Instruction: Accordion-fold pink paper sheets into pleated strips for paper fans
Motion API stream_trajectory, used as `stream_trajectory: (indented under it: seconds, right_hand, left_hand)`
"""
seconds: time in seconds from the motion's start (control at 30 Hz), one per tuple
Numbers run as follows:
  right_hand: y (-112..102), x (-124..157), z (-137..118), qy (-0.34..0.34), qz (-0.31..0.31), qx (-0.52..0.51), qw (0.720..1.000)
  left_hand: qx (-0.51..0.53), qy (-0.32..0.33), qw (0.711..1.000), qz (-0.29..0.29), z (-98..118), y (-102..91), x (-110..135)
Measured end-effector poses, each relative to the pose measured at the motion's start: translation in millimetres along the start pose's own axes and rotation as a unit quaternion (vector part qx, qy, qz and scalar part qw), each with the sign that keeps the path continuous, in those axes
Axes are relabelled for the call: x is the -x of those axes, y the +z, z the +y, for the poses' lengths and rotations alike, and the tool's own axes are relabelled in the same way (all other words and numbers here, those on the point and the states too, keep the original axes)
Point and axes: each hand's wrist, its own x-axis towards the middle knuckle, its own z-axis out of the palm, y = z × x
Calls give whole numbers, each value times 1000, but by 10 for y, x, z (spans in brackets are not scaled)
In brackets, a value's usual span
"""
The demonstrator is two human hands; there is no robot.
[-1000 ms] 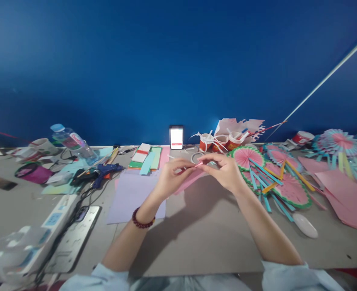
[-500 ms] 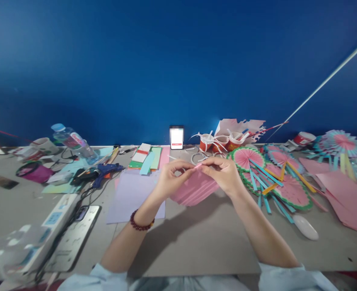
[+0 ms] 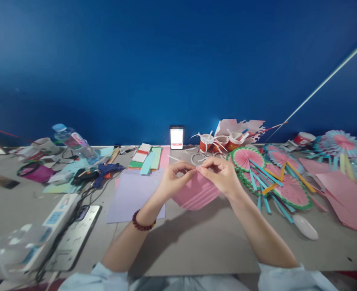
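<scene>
A pink sheet of paper (image 3: 196, 193) with parallel creases hangs above the table from my fingertips. My left hand (image 3: 178, 176) pinches its upper edge between thumb and forefinger. Right beside it, my right hand (image 3: 219, 174) pinches the same edge, and the two sets of fingertips nearly meet. The rest of the paper droops below and behind the hands, partly covered by them. To the left lies a lilac sheet (image 3: 133, 198). On the right, nearest my right hand, are round pleated paper fans (image 3: 246, 158) with pink middles and green rims.
Red paper cups (image 3: 206, 142) holding white strips stand at the back, near an upright phone (image 3: 177, 137). At left are a blue glue gun (image 3: 106, 171), a bottle (image 3: 75, 141), a power strip (image 3: 53, 226) and another phone (image 3: 75, 238). A white computer mouse-like object (image 3: 305, 227) lies right.
Both hands have shifted slightly, with the fingertips closer together on the top edge. The pink paper hangs a little lower and its creases face me more.
</scene>
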Motion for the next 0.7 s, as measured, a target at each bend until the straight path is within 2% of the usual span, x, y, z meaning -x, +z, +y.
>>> stream_trajectory:
  seconds: [0.1, 0.17, 0.33, 0.5, 0.6, 0.7]
  right_hand:
    - [-8, 7, -24, -38, 9, 17, 999]
    - [-25, 9, -40, -36, 3, 24, 999]
    - [-89, -1, -62, 28, -50, 27, 998]
    - [-90, -15, -48, 66, -46, 10, 997]
    - [-67, -26, -25, 51, -40, 1, 998]
    - [-52, -27, -10, 3, -30, 13, 999]
  left_hand:
    - [-1, 6, 1000, -4, -21, 6, 0]
    - [10, 6, 1000, 3, -35, 1, -1]
    - [40, -16, 999, 21, -33, -22, -6]
    - [25, -3, 999, 25, -29, -30, -10]
    - [-4, 22, 999, 28, -26, -24, -6]
    - [-22, 38, 998, 44, -5, -4, 8]
